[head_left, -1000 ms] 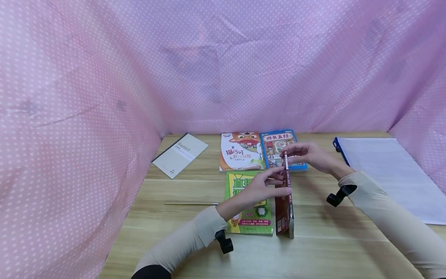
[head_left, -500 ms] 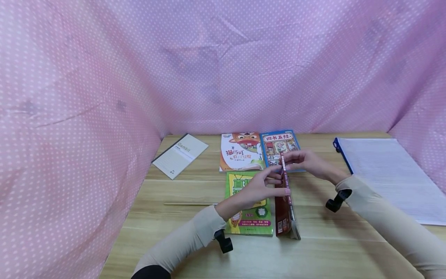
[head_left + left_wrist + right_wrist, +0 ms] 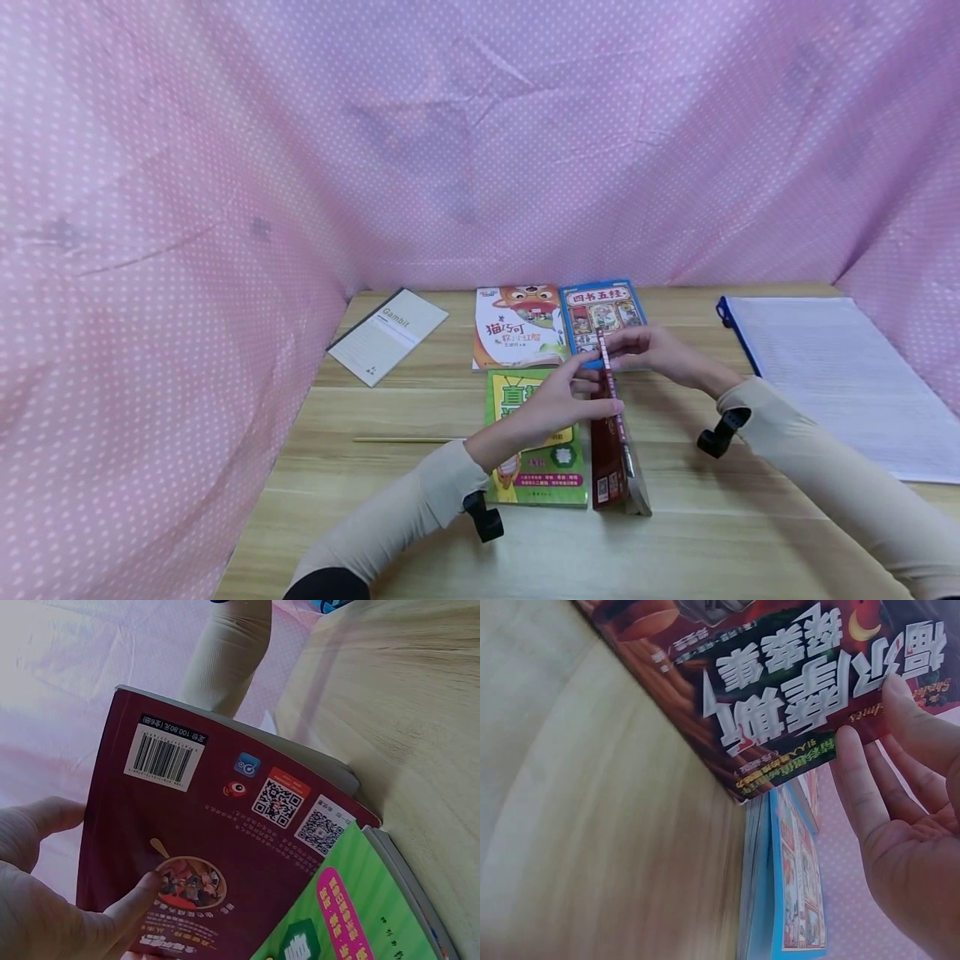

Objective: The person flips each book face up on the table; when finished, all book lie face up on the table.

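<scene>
Red book (image 3: 613, 450) stands on its long edge on the worktop (image 3: 390, 500), just right of the green book (image 3: 534, 442), touching it. Left hand (image 3: 558, 404) presses fingers flat on the back cover; right hand (image 3: 652, 350) pinches the far top corner. Both grips on the red book. Judgement: a light paperback, floppy cover, glossy so likely slippery. Best held at the spine, which is stiffer. Blue book (image 3: 600, 312) lies just beyond.
</scene>
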{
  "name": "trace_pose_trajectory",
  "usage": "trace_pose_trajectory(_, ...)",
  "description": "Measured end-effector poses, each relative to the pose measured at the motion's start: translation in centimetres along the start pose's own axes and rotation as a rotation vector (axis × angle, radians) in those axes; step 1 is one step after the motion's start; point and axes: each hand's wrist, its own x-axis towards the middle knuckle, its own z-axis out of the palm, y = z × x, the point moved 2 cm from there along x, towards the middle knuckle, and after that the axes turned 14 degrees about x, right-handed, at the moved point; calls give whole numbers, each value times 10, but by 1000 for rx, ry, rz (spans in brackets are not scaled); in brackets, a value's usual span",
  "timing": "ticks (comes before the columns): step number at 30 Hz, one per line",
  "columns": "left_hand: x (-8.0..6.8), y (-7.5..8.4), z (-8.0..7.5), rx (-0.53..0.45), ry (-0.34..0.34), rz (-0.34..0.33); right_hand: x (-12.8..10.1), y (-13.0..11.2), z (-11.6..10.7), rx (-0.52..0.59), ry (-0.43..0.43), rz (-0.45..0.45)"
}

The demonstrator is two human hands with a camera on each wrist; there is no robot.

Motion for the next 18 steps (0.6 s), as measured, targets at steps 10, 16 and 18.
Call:
trace_pose_trajectory(10, 2, 1, -5, 18, -1, 22, 0, 15, 2, -6, -10, 27)
trace_pose_trajectory(16, -1, -1, -12, 34, -13, 38, -1, 20, 2, -2, -21, 48)
trace_pose_trajectory(18, -2, -2, -14, 45, -9, 40, 0, 23, 3, 6, -38, 37)
